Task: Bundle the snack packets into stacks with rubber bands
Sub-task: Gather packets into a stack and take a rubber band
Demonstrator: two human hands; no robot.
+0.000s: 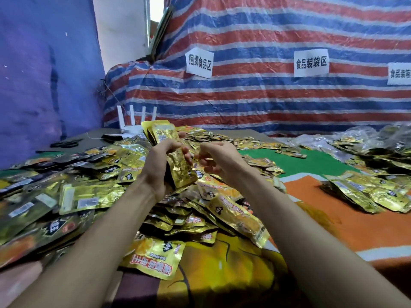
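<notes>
Everywhere, loose packets (89,196) heap around the held stack (178,161), router (131,126) behind.

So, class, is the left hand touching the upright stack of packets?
Touching. The head view shows the left hand gripping the stack, with its fingers curled round the packets.

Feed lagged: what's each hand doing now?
Left hand: grips a stack of gold foil snack packets.
Right hand: fingers curled beside it; contents cannot be told.

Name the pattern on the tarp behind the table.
The tarp shows red, blue and white horizontal stripes, best in the head view.
</notes>
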